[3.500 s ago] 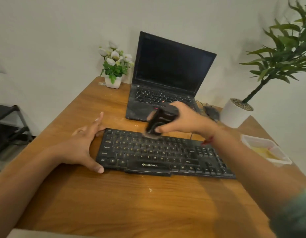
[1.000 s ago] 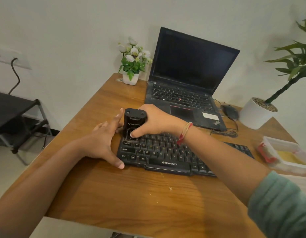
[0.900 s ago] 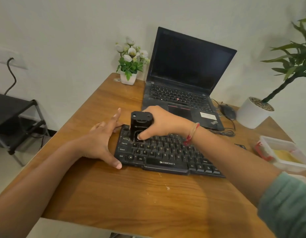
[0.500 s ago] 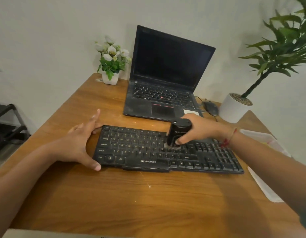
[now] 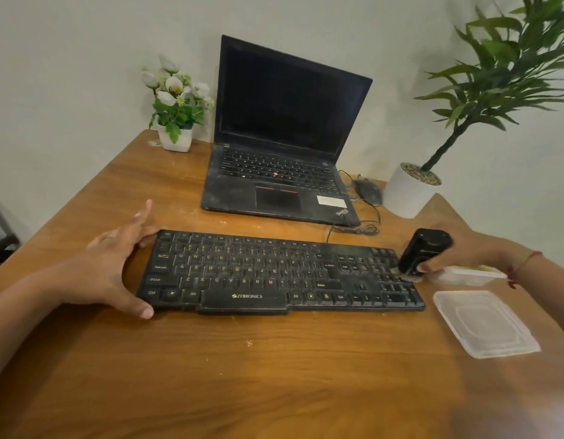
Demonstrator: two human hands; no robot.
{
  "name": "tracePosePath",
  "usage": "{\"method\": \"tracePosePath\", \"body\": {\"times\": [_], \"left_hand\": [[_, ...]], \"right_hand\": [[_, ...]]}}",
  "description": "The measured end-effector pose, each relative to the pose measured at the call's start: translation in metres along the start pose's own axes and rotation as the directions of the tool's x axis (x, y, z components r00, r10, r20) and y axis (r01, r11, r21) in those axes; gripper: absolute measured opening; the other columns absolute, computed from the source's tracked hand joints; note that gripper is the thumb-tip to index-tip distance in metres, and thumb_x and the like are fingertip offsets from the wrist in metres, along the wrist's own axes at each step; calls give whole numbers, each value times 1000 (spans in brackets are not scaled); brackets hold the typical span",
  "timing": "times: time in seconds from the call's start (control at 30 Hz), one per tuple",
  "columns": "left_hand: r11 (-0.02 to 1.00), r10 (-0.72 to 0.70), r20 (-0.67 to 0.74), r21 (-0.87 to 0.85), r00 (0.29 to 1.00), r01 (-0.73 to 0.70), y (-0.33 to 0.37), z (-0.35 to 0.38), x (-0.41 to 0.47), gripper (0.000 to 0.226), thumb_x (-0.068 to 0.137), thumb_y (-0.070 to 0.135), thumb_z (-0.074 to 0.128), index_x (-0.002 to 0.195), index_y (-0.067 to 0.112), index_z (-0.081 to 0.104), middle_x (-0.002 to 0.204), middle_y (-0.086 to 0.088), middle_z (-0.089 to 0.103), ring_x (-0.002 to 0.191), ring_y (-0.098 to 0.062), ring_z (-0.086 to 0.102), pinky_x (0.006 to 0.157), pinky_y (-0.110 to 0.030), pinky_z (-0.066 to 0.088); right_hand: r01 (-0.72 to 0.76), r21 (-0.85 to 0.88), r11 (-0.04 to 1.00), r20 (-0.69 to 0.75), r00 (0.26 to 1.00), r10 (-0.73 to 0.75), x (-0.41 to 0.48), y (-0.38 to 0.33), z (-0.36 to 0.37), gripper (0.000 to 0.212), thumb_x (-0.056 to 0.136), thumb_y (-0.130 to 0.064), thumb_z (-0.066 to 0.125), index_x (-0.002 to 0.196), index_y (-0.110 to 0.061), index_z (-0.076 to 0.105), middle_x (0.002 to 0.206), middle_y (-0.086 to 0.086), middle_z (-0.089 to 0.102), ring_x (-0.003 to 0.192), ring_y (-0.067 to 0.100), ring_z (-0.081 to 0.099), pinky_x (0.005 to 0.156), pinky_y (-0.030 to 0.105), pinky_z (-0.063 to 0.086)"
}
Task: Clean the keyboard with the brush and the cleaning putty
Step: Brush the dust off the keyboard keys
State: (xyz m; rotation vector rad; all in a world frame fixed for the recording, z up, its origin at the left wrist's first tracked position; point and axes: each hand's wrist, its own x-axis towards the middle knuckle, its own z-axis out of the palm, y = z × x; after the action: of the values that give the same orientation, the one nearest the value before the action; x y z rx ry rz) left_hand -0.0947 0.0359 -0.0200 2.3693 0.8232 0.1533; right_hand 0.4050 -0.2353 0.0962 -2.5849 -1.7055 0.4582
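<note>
In my head view, my left hand (image 5: 115, 267) is spread wide against the left end of the black keyboard (image 5: 274, 274), thumb on its front edge and fingers up by the back corner. I take that as bracing, so it doesn't slide across the desk (image 5: 274, 375). My right hand (image 5: 464, 251) grips the stubby black brush (image 5: 423, 251) upright, bristles down on the number pad at the keyboard's right end, so I judge brushing is the step in hand. The clear tub (image 5: 464, 275), apparently holding the yellowish cleaning putty, sits just beside that end, partly hidden by my wrist. Its lid (image 5: 486, 324) lies off, towards the desk's right edge, ready for the putty step. The keyboard's front lip reads "ZEBRONICS". The open laptop (image 5: 283, 137) behind shows a ThinkPad mark, and the brush's lettering is too small to read.
</note>
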Motion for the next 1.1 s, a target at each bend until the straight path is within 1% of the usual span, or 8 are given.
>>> {"method": "tracePosePath", "body": {"times": [0.13, 0.2, 0.37, 0.53, 0.6, 0.87, 0.97, 1.1], "left_hand": [[1000, -4, 11, -9, 1000, 4, 1, -2, -2, 157, 23, 83, 74, 131, 53, -36, 149, 14, 21, 143, -16, 9, 116, -35, 2], [1000, 3, 10, -2, 1000, -3, 0, -1, -1, 156, 23, 84, 73, 130, 54, -36, 154, 10, 17, 144, -17, 7, 117, -38, 2], [1000, -10, 17, 6, 1000, 10, 0, -1, -1, 155, 24, 83, 74, 130, 55, -36, 157, 6, 13, 144, -21, 6, 118, -42, 3], [1000, -17, 7, 16, 1000, 17, 2, 0, -2, 155, 21, 84, 73, 127, 57, -37, 158, 7, 9, 144, -19, 6, 115, -37, 2], [1000, 5, -2, 12, 1000, -5, 1, 0, -1, 153, 22, 85, 72, 127, 58, -36, 156, 8, 13, 143, -18, 8, 115, -37, 2], [999, 44, -36, 5, 998, -44, -7, 3, 2, 155, 22, 84, 73, 131, 56, -32, 145, 17, 24, 143, -17, 12, 116, -37, 4], [999, 41, -24, 13, 999, -40, -4, 2, 1, 154, 23, 85, 72, 131, 55, -33, 145, 18, 23, 142, -15, 13, 116, -36, 4], [1000, -1, 35, 13, 999, 1, 6, -3, -4, 152, 23, 85, 70, 126, 55, -38, 145, 22, 9, 140, -10, 9, 113, -29, 0]], "right_hand": [[-85, 75, 994, 185, 980, 70, -22, -2, -8, 39, 44, -37, 80, 75, -17, 68, 75, 6, 69, 79, 23, 65, 73, 35, 53], [23, 210, 977, 98, 994, -45, -28, -22, -14, 21, 56, -15, 81, 66, -28, 69, 69, 5, 70, 68, 14, 66, 65, 26, 53], [385, 587, 712, -227, 923, -311, -23, -100, -36, 59, 50, -30, 89, 103, -13, 67, 90, -3, 74, 88, 11, 69, 74, 18, 54], [487, 681, 547, -389, 873, -294, -7, -115, -55, 37, 56, -13, 78, 91, -24, 74, 96, -4, 73, 98, 15, 66, 79, 27, 56], [481, 672, 564, -412, 875, -255, -8, -106, -55, 37, 60, -7, 77, 94, -22, 73, 98, -2, 72, 100, 18, 66, 77, 28, 57], [217, 568, 794, -325, 945, -26, -10, -58, -14, 92, 32, -64, 86, 107, -14, 66, 100, 7, 72, 99, 23, 67, 85, 38, 55], [148, 481, 864, -250, 968, -26, -4, -66, -5, 76, 43, -66, 83, 106, -28, 64, 99, -4, 72, 99, 17, 66, 89, 42, 54], [238, 499, 833, -127, 971, -202, 4, -121, 10, 32, 71, -19, 81, 98, -22, 65, 89, -14, 72, 89, 2, 67, 79, 21, 52]]}}
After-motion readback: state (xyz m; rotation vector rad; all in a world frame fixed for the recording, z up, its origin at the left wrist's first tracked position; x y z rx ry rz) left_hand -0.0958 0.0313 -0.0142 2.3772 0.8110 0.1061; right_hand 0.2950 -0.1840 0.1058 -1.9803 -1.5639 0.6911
